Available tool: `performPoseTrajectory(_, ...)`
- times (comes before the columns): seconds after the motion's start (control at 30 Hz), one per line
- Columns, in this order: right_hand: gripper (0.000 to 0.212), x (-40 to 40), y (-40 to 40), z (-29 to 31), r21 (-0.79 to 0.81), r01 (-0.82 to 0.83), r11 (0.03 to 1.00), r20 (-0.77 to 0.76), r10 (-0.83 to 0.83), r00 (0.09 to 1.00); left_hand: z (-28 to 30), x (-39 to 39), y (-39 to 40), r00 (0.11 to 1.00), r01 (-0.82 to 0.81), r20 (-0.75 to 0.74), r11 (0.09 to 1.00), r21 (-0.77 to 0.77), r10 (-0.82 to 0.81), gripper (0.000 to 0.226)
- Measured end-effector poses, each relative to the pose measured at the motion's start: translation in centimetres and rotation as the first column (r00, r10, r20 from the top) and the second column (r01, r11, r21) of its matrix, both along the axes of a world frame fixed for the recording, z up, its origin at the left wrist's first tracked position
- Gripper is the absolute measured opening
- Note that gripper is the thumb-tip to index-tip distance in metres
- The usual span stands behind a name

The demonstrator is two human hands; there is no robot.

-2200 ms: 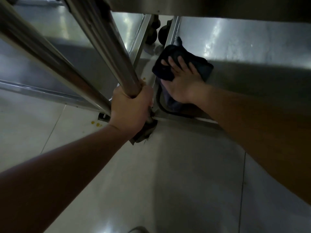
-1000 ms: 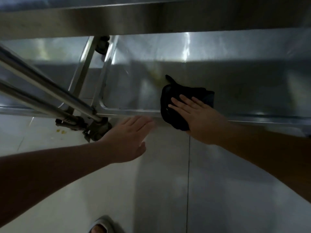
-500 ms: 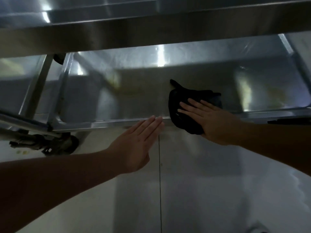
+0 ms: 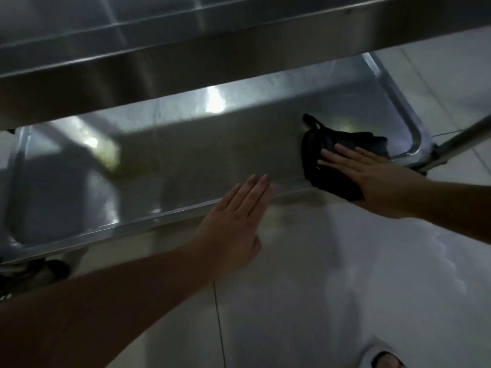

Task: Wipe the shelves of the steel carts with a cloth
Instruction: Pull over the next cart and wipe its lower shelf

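Nearest us, our left hand (image 4: 233, 224) hovers flat, fingers straight and together, its fingertips over the front rim of the cart's lower shelf (image 4: 186, 160). Farther along that rim, our right hand (image 4: 372, 179) presses flat on the dark cloth (image 4: 326, 166), which lies near the shelf's right corner, beneath the upper shelf (image 4: 186, 57).

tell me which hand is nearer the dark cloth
Right. The right hand presses flat on the dark cloth at the lower shelf's right end; the left hand is apart, by the front rim.
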State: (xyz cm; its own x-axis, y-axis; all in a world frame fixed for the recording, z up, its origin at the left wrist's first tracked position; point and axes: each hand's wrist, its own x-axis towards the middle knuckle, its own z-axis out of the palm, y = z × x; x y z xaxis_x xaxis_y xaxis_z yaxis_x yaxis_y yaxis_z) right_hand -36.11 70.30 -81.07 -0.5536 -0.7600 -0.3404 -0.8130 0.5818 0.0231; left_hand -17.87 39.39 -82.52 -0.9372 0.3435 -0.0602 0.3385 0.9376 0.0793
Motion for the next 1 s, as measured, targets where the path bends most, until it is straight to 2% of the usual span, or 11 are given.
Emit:
performPoseTrajectory(0.13, 0.101, -1.9, 5.1, 1.1, 0.077, 0.123, 0.989, 0.009, -0.124, 0.992, -0.9, -2.0, 3.3, 1.0, 0.003, 0.009, 1.0, -0.004, -0.003, 0.108)
performPoseTrajectory(0.3, 0.079, -2.3, 8.8, 1.9, 0.084, 0.228, 0.97, 0.02, -0.23, 0.973, -1.4, -3.2, 5.8, 0.999, -0.027, -0.031, 0.999, 0.042, 0.028, 0.105)
performPoseTrajectory(0.43, 0.075, -0.9, 8.3, 1.7, -0.03, 0.344, 0.939, 0.068, -0.341, 0.938, -1.5, -3.5, 6.4, 0.999, -0.034, 0.006, 0.999, 0.009, 0.034, 0.111)
performPoseTrajectory(0.57, 0.069, 1.0, 6.2, 0.3, -0.13, 0.27, 0.954, 0.048, -0.266, 0.963, -1.6, -3.5, 6.1, 1.0, -0.024, 0.02, 0.999, -0.023, 0.024, 0.111)
performPoseTrajectory(0.63, 0.064, 1.0, 5.3, -0.1, -0.16, 0.31, 0.937, 0.048, -0.307, 0.951, -1.5, -3.6, 6.1, 0.999, -0.024, 0.025, 0.999, -0.033, 0.025, 0.11)
performPoseTrajectory(0.73, 0.069, -0.6, 4.4, -1.0, -0.234, 0.53, 0.815, 0.027, -0.539, 0.842, -1.4, -3.7, 6.1, 0.999, -0.03, 0.029, 0.999, -0.017, 0.031, 0.109)
performPoseTrajectory(0.8, 0.079, -2.4, 3.3, -1.6, -0.225, 0.707, 0.671, 0.062, -0.714, 0.697, -1.4, -3.9, 6.1, 0.999, -0.032, 0.035, 0.999, -0.014, 0.032, 0.111)
performPoseTrajectory(0.87, 0.082, -4.7, 2.0, -2.4, -0.214, 0.8, 0.561, 0.06, -0.809, 0.584, -1.4, -3.8, 6.1, 0.999, -0.034, 0.035, 0.999, -0.016, 0.035, 0.113)
performPoseTrajectory(0.93, 0.081, -7.7, 1.2, -2.3, -0.228, 0.808, 0.543, 0.046, -0.823, 0.566, -1.5, -3.8, 6.3, 0.998, -0.041, 0.039, 0.999, -0.014, 0.042, 0.113)
performPoseTrajectory(1.0, 0.076, -10.9, 0.8, -1.4, -0.228, 0.77, 0.596, 0.071, -0.779, 0.623, -1.4, -3.9, 6.4, 0.998, -0.045, 0.038, 0.999, -0.024, 0.046, 0.113)
